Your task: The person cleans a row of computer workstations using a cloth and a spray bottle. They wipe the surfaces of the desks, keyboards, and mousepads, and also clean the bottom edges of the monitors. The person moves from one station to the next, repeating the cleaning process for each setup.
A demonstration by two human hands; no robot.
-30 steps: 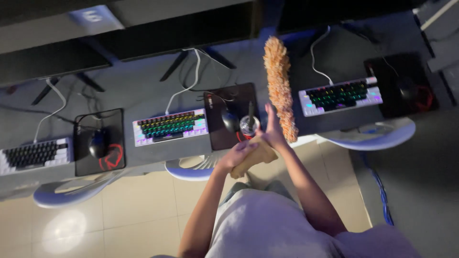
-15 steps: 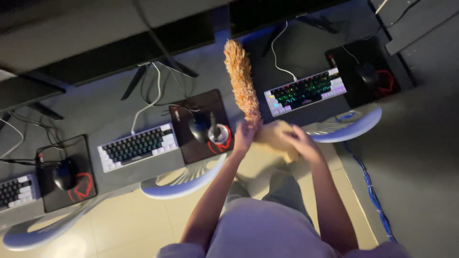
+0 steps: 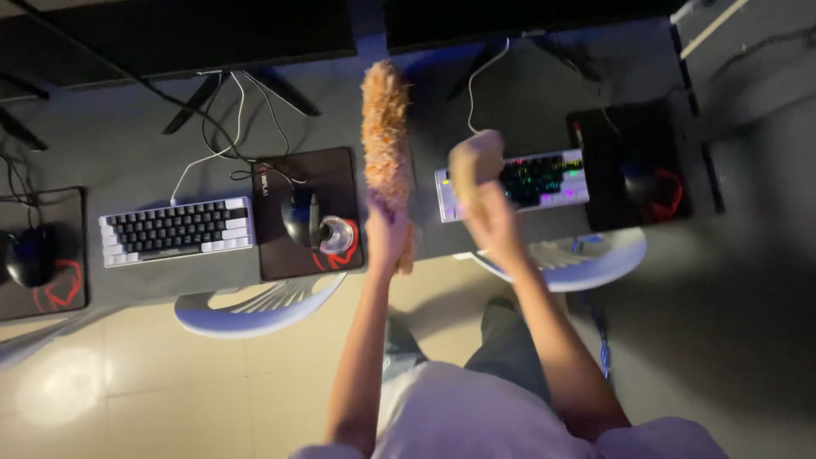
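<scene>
Head view, looking straight down at a dark desk (image 3: 510, 93) with a row of computer stations.

Left hand (image 3: 388, 234): fist closed around the handle of an orange fluffy duster (image 3: 385, 136). The duster head points away from the person, up across the desk surface, between two stations. Its tip lies near the base of the monitors at the top edge.

Right hand (image 3: 486, 204): fingers closed on a tan cloth (image 3: 474, 161), bunched into a lump. The cloth sits over the left end of a backlit keyboard (image 3: 535, 180) with multicoloured lights; whether it touches the keys cannot be told, the hand is motion-blurred.

Surroundings: left of the duster, a dark mouse pad (image 3: 306, 212) carries a black mouse (image 3: 299, 217) and a round red-and-silver mark at its lower right. Further left, a white-framed keyboard with black keys (image 3: 177, 229), unlit. At the far left edge, another mouse (image 3: 27, 255) on a pad with a red emblem. Right of the backlit keyboard, a black mouse pad (image 3: 629, 166) with a mouse glowing red. Cables run from the keyboards toward the monitor stands.

Two white plastic chairs (image 3: 255, 310) are pushed under the desk edge, one on each side of the person's arms. Floor is pale tile.
</scene>
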